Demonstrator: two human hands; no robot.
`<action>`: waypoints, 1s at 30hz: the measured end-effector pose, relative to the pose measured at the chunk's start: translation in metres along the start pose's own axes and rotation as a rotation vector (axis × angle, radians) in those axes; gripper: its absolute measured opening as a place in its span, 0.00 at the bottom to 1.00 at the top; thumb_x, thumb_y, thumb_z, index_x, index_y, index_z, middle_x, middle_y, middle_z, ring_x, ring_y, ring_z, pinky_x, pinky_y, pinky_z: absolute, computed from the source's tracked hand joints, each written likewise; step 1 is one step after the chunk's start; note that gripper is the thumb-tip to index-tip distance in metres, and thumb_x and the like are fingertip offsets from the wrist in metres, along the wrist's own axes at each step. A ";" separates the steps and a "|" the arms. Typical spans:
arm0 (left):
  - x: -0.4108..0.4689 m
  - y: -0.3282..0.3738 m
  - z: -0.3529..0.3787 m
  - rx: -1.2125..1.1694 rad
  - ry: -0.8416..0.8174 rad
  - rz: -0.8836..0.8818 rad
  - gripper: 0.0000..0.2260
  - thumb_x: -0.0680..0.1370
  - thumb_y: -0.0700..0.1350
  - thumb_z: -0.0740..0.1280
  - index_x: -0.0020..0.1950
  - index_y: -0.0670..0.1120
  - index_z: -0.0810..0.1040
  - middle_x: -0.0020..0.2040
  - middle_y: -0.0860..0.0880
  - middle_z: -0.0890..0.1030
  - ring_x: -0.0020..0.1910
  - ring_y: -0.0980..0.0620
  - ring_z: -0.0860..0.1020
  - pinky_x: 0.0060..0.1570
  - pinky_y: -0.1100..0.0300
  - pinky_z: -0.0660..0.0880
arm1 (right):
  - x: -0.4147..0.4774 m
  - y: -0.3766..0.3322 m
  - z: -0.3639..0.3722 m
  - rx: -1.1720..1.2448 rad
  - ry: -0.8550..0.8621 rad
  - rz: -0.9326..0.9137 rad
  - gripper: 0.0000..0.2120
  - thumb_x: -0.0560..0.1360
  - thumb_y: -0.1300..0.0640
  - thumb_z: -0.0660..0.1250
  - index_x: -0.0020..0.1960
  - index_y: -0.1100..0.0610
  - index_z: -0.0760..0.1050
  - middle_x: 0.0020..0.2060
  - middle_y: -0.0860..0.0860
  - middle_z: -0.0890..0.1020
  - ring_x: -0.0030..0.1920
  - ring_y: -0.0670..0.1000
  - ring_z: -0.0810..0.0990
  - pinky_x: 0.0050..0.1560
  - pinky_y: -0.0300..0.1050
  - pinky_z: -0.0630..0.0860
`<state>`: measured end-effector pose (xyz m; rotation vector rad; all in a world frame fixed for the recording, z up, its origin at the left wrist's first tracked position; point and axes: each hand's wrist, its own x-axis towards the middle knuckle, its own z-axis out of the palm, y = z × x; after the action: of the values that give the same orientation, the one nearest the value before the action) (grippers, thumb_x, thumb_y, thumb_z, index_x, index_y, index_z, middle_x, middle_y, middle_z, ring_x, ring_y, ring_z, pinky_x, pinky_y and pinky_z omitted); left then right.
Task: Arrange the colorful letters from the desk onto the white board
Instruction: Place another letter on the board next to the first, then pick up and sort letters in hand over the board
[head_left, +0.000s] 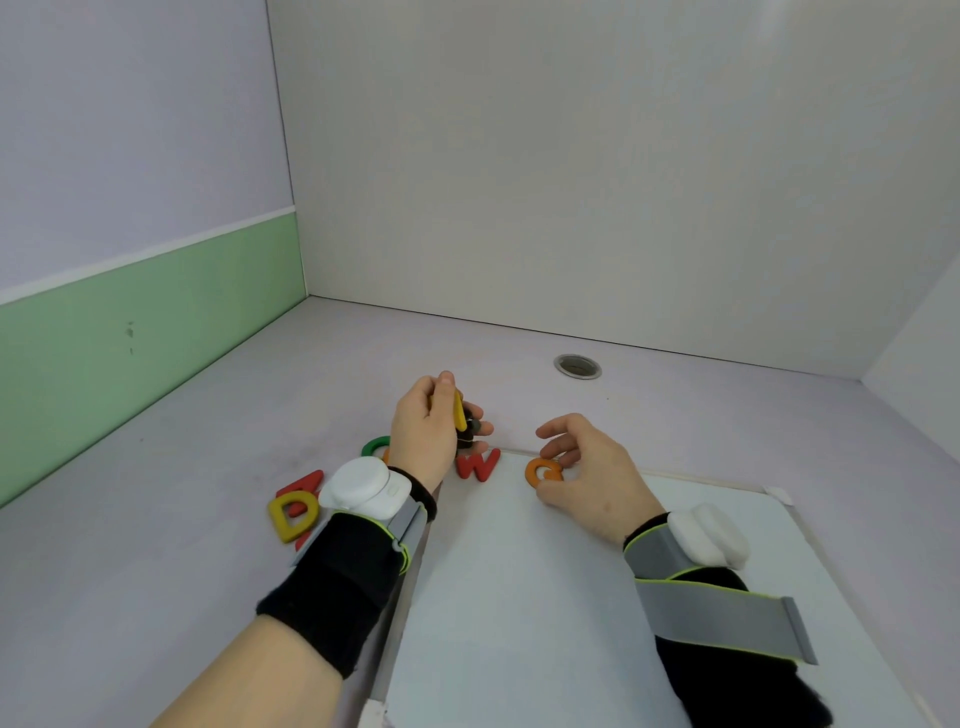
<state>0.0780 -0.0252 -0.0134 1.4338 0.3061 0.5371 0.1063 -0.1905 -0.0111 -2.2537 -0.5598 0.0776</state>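
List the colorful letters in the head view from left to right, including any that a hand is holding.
yellow D → green letter → yellow letter pinched in the left hand → red W → orange G under the right hand. The red letter under the D is left out because it overlaps.

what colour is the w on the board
Red; the W lies at the white board's far-left corner, head view.
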 end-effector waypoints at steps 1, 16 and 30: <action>0.000 0.000 0.000 -0.014 -0.002 -0.013 0.13 0.83 0.48 0.54 0.43 0.44 0.70 0.37 0.45 0.79 0.29 0.56 0.82 0.26 0.62 0.79 | 0.000 0.000 0.000 0.011 0.004 -0.007 0.20 0.66 0.62 0.69 0.56 0.52 0.72 0.48 0.50 0.79 0.42 0.45 0.74 0.41 0.31 0.70; -0.007 0.013 0.004 -0.160 -0.084 -0.176 0.14 0.81 0.47 0.54 0.39 0.44 0.71 0.36 0.45 0.80 0.28 0.52 0.81 0.24 0.62 0.71 | -0.001 -0.002 0.007 0.009 0.036 -0.069 0.19 0.67 0.58 0.70 0.56 0.52 0.71 0.51 0.51 0.79 0.49 0.50 0.77 0.50 0.40 0.72; -0.018 0.009 0.008 0.106 -0.420 0.038 0.08 0.79 0.43 0.63 0.58 0.46 0.76 0.41 0.45 0.79 0.33 0.52 0.80 0.24 0.63 0.69 | 0.004 -0.012 -0.002 0.327 0.283 -0.061 0.05 0.72 0.55 0.68 0.48 0.53 0.79 0.38 0.51 0.84 0.40 0.48 0.82 0.39 0.33 0.74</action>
<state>0.0659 -0.0408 -0.0060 1.6170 -0.0282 0.2418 0.1061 -0.1829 -0.0005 -1.8862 -0.4277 -0.1677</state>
